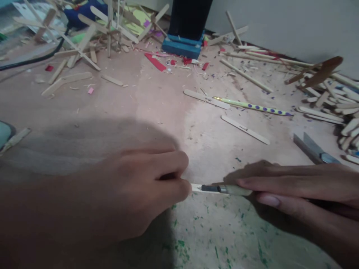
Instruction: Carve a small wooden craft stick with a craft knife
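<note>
My left hand (134,186) is pressed down on the board, its fingertips pinching one end of a pale wooden stick (196,187) that lies flat. My right hand (297,186) comes in from the right and grips a craft knife (224,189), whose dark blade rests on the stick just right of my left fingertips. Most of the stick is hidden under the two hands.
Loose wooden sticks (245,129) lie on the wooden board (157,108), with a pile (342,112) at the right. A dotted pencil (252,107), a metal blade tool (312,148), stick frames (92,33) and a blue-based dark object (185,41) stand farther back.
</note>
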Demonstrator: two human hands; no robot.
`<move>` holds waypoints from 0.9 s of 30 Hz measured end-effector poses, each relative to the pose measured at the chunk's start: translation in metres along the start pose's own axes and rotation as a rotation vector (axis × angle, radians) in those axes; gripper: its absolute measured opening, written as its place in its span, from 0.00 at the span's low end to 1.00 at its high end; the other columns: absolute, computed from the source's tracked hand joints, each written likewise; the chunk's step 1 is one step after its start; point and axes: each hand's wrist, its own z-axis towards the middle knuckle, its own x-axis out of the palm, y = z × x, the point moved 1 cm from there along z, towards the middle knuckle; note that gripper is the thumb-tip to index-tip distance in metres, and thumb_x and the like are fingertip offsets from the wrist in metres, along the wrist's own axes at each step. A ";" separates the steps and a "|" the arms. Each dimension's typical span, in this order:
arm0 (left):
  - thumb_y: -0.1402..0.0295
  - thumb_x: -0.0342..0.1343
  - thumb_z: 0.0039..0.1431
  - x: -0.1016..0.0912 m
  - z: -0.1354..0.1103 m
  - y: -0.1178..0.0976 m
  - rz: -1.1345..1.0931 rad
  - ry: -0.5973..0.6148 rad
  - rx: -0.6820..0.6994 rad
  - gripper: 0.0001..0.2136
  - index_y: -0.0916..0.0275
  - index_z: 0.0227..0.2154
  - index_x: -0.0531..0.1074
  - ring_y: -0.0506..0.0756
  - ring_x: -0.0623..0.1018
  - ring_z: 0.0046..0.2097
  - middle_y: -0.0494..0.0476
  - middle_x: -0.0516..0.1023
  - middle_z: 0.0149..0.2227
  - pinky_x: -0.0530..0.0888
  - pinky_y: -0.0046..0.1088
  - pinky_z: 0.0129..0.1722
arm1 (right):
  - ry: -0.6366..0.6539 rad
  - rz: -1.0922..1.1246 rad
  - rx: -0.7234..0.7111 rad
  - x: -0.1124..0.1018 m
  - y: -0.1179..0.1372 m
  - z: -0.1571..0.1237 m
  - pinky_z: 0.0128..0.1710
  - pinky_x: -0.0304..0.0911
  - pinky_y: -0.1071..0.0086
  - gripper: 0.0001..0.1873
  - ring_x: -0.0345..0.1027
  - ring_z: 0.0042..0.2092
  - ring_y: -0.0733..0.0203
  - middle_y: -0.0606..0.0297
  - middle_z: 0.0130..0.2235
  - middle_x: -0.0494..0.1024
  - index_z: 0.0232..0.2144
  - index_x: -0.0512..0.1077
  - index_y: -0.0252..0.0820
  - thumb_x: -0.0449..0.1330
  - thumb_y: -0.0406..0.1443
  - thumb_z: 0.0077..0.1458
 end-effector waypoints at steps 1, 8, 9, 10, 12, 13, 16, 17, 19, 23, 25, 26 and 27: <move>0.78 0.54 0.86 0.000 0.000 0.000 -0.018 -0.006 -0.015 0.15 0.58 0.37 0.69 0.52 0.74 0.39 0.49 0.73 0.39 0.70 0.34 0.40 | 0.012 0.010 -0.001 0.001 0.002 0.002 0.50 0.94 0.65 0.24 0.94 0.52 0.42 0.83 0.59 0.93 0.61 0.91 0.75 0.82 0.48 0.64; 0.81 0.55 0.83 -0.002 0.002 0.000 -0.072 0.016 -0.001 0.14 0.57 0.40 0.66 0.51 0.75 0.40 0.46 0.73 0.40 0.68 0.31 0.39 | 0.083 0.079 -0.041 0.004 0.019 0.019 0.55 0.90 0.73 0.21 0.94 0.53 0.55 0.91 0.59 0.92 0.63 0.88 0.83 0.78 0.45 0.74; 0.81 0.56 0.83 -0.003 0.002 0.001 -0.074 0.006 -0.013 0.14 0.57 0.40 0.65 0.51 0.74 0.40 0.46 0.73 0.40 0.68 0.31 0.39 | 0.085 0.084 -0.037 0.005 0.021 0.020 0.55 0.89 0.73 0.21 0.94 0.53 0.55 0.91 0.59 0.92 0.63 0.88 0.83 0.77 0.45 0.74; 0.81 0.56 0.82 -0.003 0.002 0.001 -0.078 -0.002 -0.022 0.15 0.56 0.39 0.65 0.51 0.74 0.40 0.46 0.73 0.40 0.68 0.32 0.38 | 0.072 0.087 -0.027 0.006 0.022 0.021 0.54 0.89 0.74 0.20 0.94 0.53 0.56 0.91 0.58 0.92 0.62 0.88 0.84 0.77 0.46 0.75; 0.81 0.56 0.82 -0.003 0.002 0.001 -0.081 -0.004 -0.021 0.15 0.56 0.39 0.64 0.51 0.74 0.39 0.46 0.73 0.39 0.67 0.32 0.38 | 0.034 0.083 -0.008 0.007 0.024 0.021 0.50 0.90 0.75 0.17 0.94 0.53 0.56 0.91 0.57 0.93 0.60 0.89 0.84 0.76 0.47 0.76; 0.81 0.55 0.82 -0.004 0.002 0.001 -0.082 -0.005 -0.012 0.15 0.56 0.39 0.64 0.51 0.73 0.39 0.46 0.72 0.39 0.67 0.32 0.37 | 0.026 0.080 -0.002 0.008 0.025 0.021 0.49 0.90 0.75 0.17 0.94 0.53 0.56 0.91 0.57 0.93 0.60 0.89 0.85 0.76 0.47 0.76; 0.83 0.53 0.81 -0.004 0.003 0.001 -0.061 0.013 0.008 0.15 0.56 0.39 0.65 0.51 0.73 0.38 0.46 0.70 0.37 0.68 0.32 0.36 | 0.042 0.108 -0.014 0.009 0.026 0.018 0.51 0.90 0.74 0.18 0.94 0.51 0.57 0.93 0.57 0.92 0.60 0.89 0.86 0.76 0.46 0.76; 0.83 0.53 0.81 -0.004 0.003 0.001 -0.054 0.019 0.008 0.15 0.56 0.39 0.65 0.51 0.73 0.38 0.47 0.70 0.37 0.68 0.32 0.36 | 0.033 0.113 -0.018 0.009 0.025 0.018 0.52 0.90 0.75 0.19 0.94 0.50 0.58 0.93 0.58 0.92 0.61 0.88 0.86 0.76 0.45 0.76; 0.83 0.53 0.81 -0.003 0.004 0.001 -0.060 0.015 0.005 0.15 0.56 0.39 0.66 0.51 0.73 0.38 0.47 0.71 0.38 0.68 0.32 0.37 | 0.031 0.106 -0.023 0.009 0.024 0.019 0.53 0.88 0.78 0.19 0.94 0.50 0.59 0.91 0.59 0.92 0.62 0.88 0.84 0.76 0.44 0.77; 0.82 0.54 0.83 -0.003 0.004 0.000 -0.094 -0.003 -0.022 0.15 0.57 0.39 0.67 0.51 0.73 0.38 0.47 0.72 0.39 0.67 0.32 0.38 | 0.052 0.098 -0.048 0.008 0.023 0.023 0.54 0.88 0.77 0.21 0.94 0.53 0.58 0.91 0.60 0.91 0.63 0.88 0.83 0.77 0.44 0.76; 0.83 0.54 0.83 -0.004 0.002 0.000 -0.096 0.015 -0.038 0.15 0.57 0.39 0.67 0.51 0.72 0.38 0.47 0.71 0.39 0.67 0.32 0.39 | 0.070 0.075 -0.070 0.006 0.024 0.024 0.56 0.88 0.77 0.24 0.93 0.53 0.59 0.95 0.61 0.90 0.65 0.86 0.85 0.77 0.44 0.76; 0.83 0.54 0.83 -0.005 0.001 0.000 -0.096 0.029 -0.048 0.15 0.58 0.39 0.67 0.51 0.71 0.38 0.47 0.71 0.39 0.66 0.31 0.39 | 0.091 0.062 -0.081 0.005 0.024 0.024 0.57 0.87 0.77 0.25 0.93 0.54 0.60 0.97 0.62 0.89 0.66 0.85 0.87 0.77 0.44 0.76; 0.84 0.54 0.82 -0.005 0.000 0.000 -0.093 0.044 -0.052 0.15 0.58 0.39 0.68 0.51 0.71 0.39 0.47 0.71 0.40 0.66 0.31 0.39 | 0.111 0.054 -0.085 0.005 0.024 0.024 0.58 0.86 0.78 0.25 0.93 0.54 0.61 0.97 0.62 0.89 0.66 0.85 0.87 0.76 0.44 0.76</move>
